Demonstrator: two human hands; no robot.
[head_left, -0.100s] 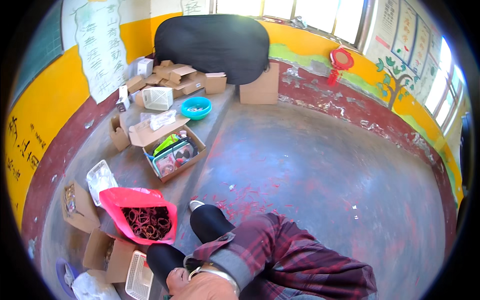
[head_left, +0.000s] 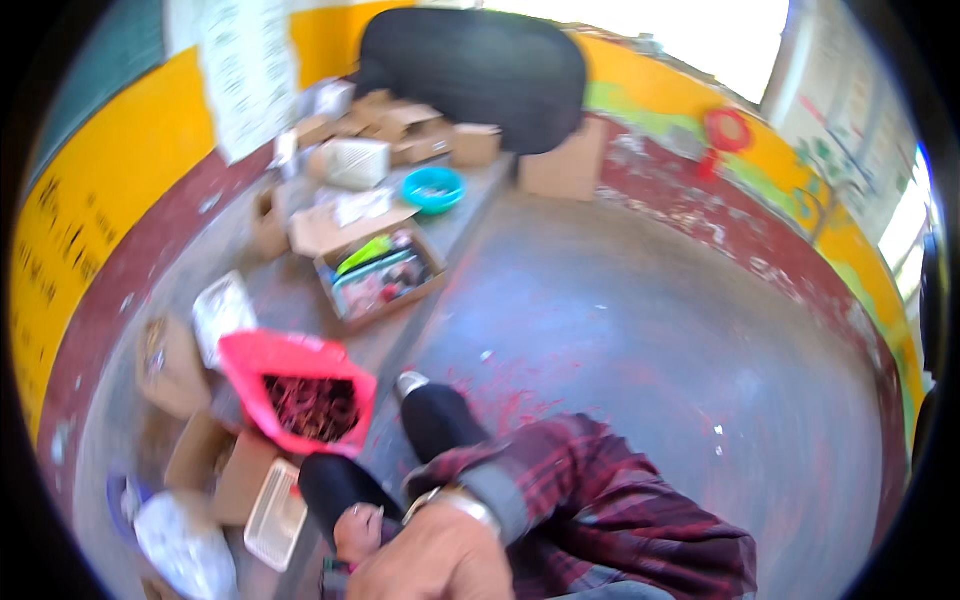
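Observation:
My right hand (head_left: 435, 555), with a band at its wrist and a plaid sleeve above it, bends down to the lower edge. Its back faces up, and its fingertips are hidden. Just left of it shows part of what looks like my left hand (head_left: 358, 532), with a ring-like glint; most of it is covered. Whatever lies between the two hands cannot be made out. Beyond my knees, a bright pink plastic bag (head_left: 246, 362) stands wide open, full of thin dark red and brown loops (head_left: 312, 405). Neither hand touches the bag.
Beside the bag are a cream plastic basket (head_left: 275, 515), opened cardboard boxes (head_left: 172, 370) and a white plastic bag (head_left: 185, 548). Farther off stand an open carton (head_left: 385, 275) of mixed goods and a turquoise basin (head_left: 433, 190). Red scraps (head_left: 510, 385) litter the floor along a low step.
The whole view has shifted and blurred, so the room's things sit farther right. My right hand shows larger, and a small dark object has come into view at the lower edge.

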